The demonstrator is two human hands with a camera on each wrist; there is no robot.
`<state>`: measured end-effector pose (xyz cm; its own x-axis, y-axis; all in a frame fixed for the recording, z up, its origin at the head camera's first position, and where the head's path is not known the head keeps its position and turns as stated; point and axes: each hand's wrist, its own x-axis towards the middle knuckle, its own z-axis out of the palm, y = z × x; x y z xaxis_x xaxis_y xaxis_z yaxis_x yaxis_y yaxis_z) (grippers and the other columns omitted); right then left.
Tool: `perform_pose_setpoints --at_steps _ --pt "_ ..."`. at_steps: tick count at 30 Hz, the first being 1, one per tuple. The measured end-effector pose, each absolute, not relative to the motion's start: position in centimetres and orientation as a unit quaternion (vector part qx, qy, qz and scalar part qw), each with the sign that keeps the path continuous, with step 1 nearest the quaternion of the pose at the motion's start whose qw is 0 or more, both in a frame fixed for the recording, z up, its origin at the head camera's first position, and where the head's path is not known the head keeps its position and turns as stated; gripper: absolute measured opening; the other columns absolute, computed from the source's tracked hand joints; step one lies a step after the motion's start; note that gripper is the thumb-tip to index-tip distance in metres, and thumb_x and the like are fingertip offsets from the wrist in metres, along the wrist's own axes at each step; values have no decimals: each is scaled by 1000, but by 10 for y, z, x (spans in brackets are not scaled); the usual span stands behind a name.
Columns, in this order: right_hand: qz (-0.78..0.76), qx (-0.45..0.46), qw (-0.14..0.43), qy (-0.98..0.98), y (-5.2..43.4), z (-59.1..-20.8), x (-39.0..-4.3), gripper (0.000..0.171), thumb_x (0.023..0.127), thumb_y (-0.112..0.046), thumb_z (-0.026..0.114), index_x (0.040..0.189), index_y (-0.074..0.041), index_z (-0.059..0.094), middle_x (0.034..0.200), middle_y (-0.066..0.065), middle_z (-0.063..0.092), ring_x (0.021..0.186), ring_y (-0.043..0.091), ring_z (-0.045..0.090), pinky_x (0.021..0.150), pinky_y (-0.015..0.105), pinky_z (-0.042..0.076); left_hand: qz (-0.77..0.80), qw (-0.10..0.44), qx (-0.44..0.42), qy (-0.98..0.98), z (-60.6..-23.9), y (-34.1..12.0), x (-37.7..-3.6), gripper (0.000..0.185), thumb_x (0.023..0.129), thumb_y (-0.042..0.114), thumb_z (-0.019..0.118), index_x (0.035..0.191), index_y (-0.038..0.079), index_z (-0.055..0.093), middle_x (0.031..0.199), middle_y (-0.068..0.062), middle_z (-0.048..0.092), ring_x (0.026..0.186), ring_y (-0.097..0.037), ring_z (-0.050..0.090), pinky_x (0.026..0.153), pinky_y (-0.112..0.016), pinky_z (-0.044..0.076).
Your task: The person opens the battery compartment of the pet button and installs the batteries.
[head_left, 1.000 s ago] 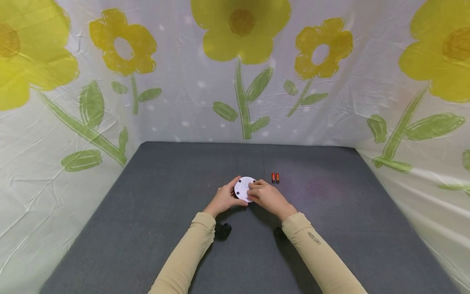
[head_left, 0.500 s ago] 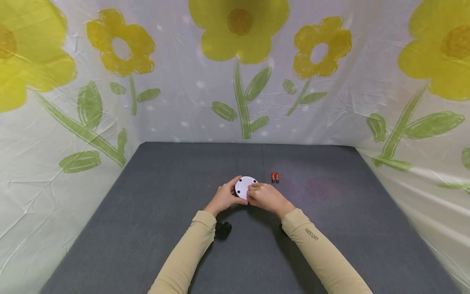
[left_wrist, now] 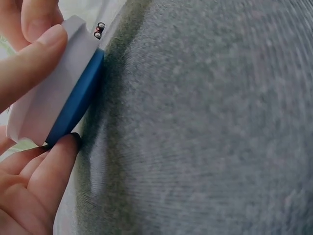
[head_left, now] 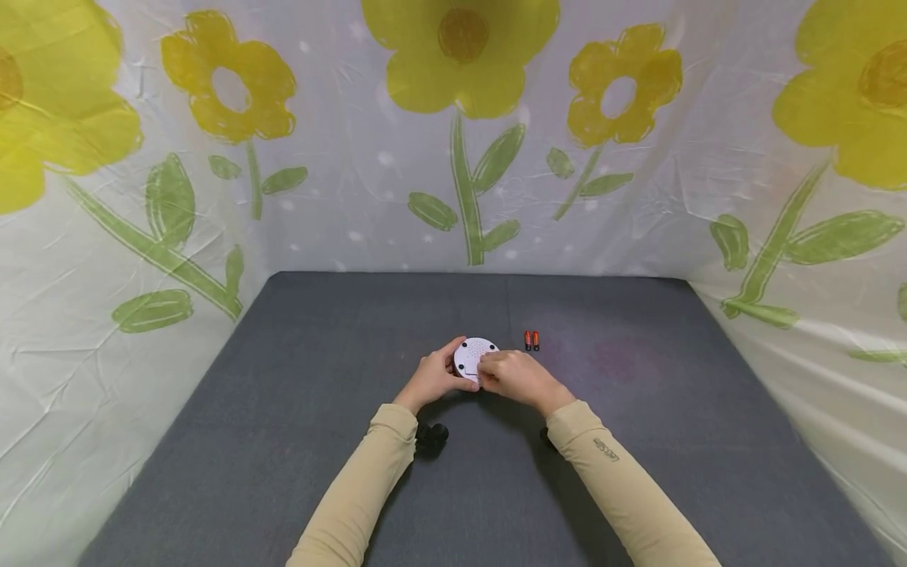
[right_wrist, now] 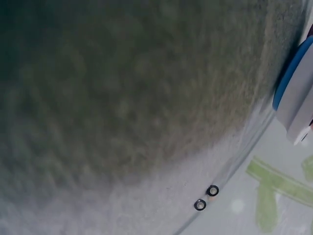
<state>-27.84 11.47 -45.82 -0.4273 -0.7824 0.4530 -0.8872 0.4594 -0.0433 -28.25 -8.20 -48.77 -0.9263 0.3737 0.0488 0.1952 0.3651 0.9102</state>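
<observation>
My left hand (head_left: 434, 379) grips a round device (head_left: 472, 351) by its left side, thumb at the near edge and fingers round the far side. Its upturned white face has a patch of small holes and black feet. The left wrist view shows its white casing (left_wrist: 54, 93) and blue lower part (left_wrist: 78, 103), with the left thumb on the white and fingers under the blue. My right hand (head_left: 520, 378) is at the right of this face, fingers bent against it and covering part of it. Whether those fingertips pinch or only press is hidden.
Two red and black batteries (head_left: 531, 340) lie side by side on the dark grey table (head_left: 354, 331), beyond the right hand. Black gear (head_left: 431, 438) sits beneath the left wrist. A white flowered curtain (head_left: 340, 197) hangs behind and at both sides.
The right hand's fingers have bent in more and shifted slightly on the white face. A thin line now shows beside them there. The left hand keeps its grip; the batteries stay put.
</observation>
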Motion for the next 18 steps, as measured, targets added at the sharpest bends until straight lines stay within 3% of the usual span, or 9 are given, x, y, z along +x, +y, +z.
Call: perform_pose_setpoints --at_steps 4,8,18 --pt "163 478 181 -844 116 -457 -275 4 82 -8 68 83 -6 65 81 1 60 73 14 55 66 27 48 543 81 173 818 -488 -82 -282 94 69 15 83 145 3 29 128 -17 52 111 -18 55 84 -29 48" --pt "179 449 166 -859 118 -458 -274 27 82 -13 72 105 2 66 103 12 63 96 25 58 81 34 49 546 74 176 815 -489 -83 -281 93 69 15 83 144 2 29 129 -18 51 112 -20 54 86 -30 47" --pt "174 470 176 -847 119 -464 -273 18 85 -11 68 100 -1 67 107 16 60 101 28 54 84 35 48 572 88 174 797 -491 -84 -281 94 70 14 82 145 2 27 137 -17 43 118 -19 49 88 -30 46"
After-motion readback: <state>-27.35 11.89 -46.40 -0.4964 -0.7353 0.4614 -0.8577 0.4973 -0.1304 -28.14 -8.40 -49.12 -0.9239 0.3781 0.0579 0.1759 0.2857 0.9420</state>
